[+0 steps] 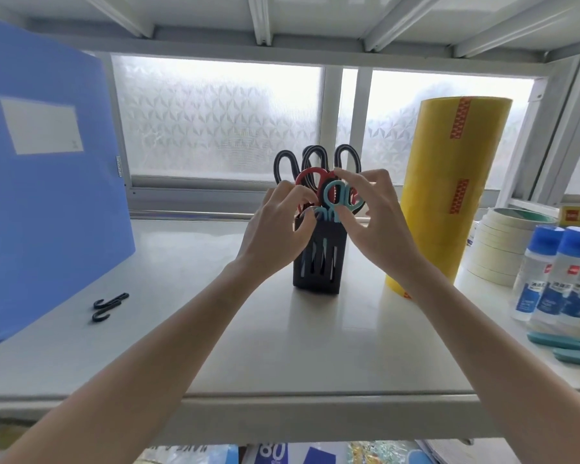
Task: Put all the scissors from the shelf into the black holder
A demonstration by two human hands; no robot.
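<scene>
Near the middle of the frame, a black holder (317, 262) stands upright on the white shelf (282, 346), and both hands are at its top. Several pairs of scissors sit in it, handles up: three black-handled scissors (315, 162) rise highest at the back, red-handled scissors (310, 177) stand in front of them, and light blue scissors (336, 195) are at the front. Thin blades show through the slots in the holder's front wall.

The left hand (278, 226) reaches in from the lower left, its fingers curled against the holder's upper left rim and the red handles. Whether it grips anything cannot be told. The right hand (379, 222) comes in from the lower right; its thumb and fingers are pinched on the light blue scissors' handle loops, with the index finger arched over the top.

In the left part of the frame a big blue folder (47, 182) with a white label stands on the shelf, and two small black hooks (109, 306) lie just in front of it. Right of the holder stands a tall yellow roll of tape (449, 182), and further right lie a stack of pale tape rolls (496, 249) and blue-capped glue bottles (556, 272). At the lower right edge, teal handles (570, 346) of some further thing lie on the shelf, cut off by the frame. Frosted window panes (215, 118) fill the background.
</scene>
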